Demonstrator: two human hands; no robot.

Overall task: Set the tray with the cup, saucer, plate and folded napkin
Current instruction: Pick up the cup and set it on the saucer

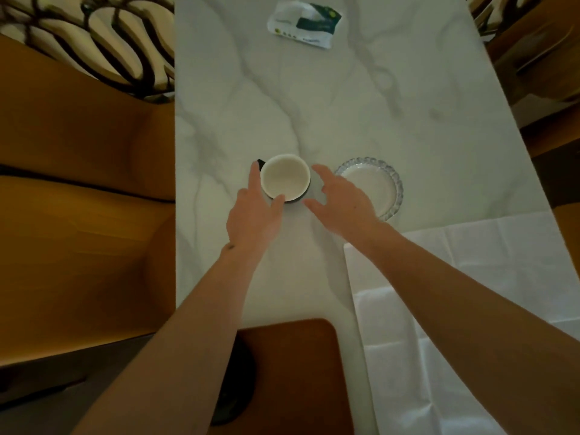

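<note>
Here, a white marble tabletop holds a white cup. The left hand holds the cup's rim; the right hand hovers beside it, grip wide. A glass plate sits right, a white napkin nearer, wooden chairs around.

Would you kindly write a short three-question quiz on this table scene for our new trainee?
1. True or false: the left hand touches the cup.
2. What lies nearest the table's far end? A) glass plate B) tissue packet C) unfolded napkin
3. Fill in: the right hand hovers between the cup and the ____.

Key
1. True: its fingers rest on the cup's side and near rim.
2. B: the tissue packet; the unfolded napkin lies at the near right.
3. Glass plate, with scalloped rim, right of the cup.
</note>
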